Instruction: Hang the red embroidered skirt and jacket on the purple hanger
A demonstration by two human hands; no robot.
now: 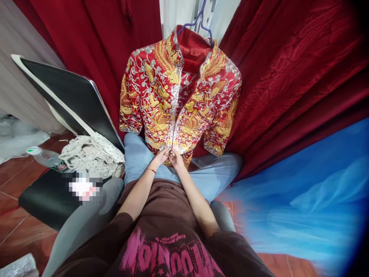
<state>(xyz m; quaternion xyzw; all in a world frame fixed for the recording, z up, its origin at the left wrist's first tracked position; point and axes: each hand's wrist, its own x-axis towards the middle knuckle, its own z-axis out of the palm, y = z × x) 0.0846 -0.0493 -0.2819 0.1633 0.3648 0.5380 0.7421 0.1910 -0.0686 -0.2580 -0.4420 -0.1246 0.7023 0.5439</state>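
Note:
A red jacket point(190, 119) with gold and silver embroidery hangs in front of me from a purple hanger point(198, 21). Its collar stands apart at the top, and its front edges meet lower down. My left hand point(162, 156) pinches the lower front hem on the left side of the opening. Close beside it, my right hand point(176, 157) has its fingers closed on the hem at the other edge. Both hands nearly touch at the bottom of the opening. Whether a fastener lies between the fingertips is too small to tell.
Dark red curtains point(288, 65) fall on both sides. Blue tulle point(314, 192) spreads at the right. To the left are a black-fronted panel point(69, 96), a dotted white cloth point(92, 152), a plastic bottle point(43, 156) and a black seat point(43, 198) on the tiled floor.

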